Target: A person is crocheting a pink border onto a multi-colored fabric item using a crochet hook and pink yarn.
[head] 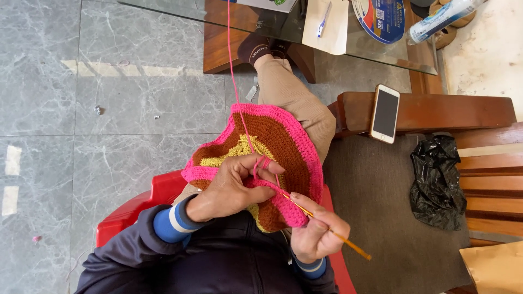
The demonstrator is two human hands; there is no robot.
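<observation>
- While the left hand (234, 185) pinches the pink rim of the crocheted piece (272, 147) between thumb and curled fingers, a loop of pink yarn (235, 81) runs over its forefinger, seemingly to keep the strand taut.
- The right hand (316, 234) is closed around a thin orange crochet hook (327, 228), gripped low on the shaft like a pencil; the hook's tip is buried in the pink edge just beside the left thumb, so the two hands work almost touching.
- The piece, a round with a yellow centre, a brown band and a pink border, lies draped over the person's knee (297, 103), which props it up and leaves the near edge free to turn.
- The yarn climbs straight up from the work and passes out of view at the top, clear of the knee.
- The person sits on a red plastic chair (128, 218); to the left is grey tiled floor (81, 136).
- To the right, things crowd closer: a wooden bench (436, 111) with a smartphone (385, 113) lying on its arm, a grey cushion (376, 218) and a crumpled black plastic bag (438, 182) well apart from the hook's tail end.
- A glass-topped desk (381, 54) stands beyond the knee, carrying papers and a bottle.
</observation>
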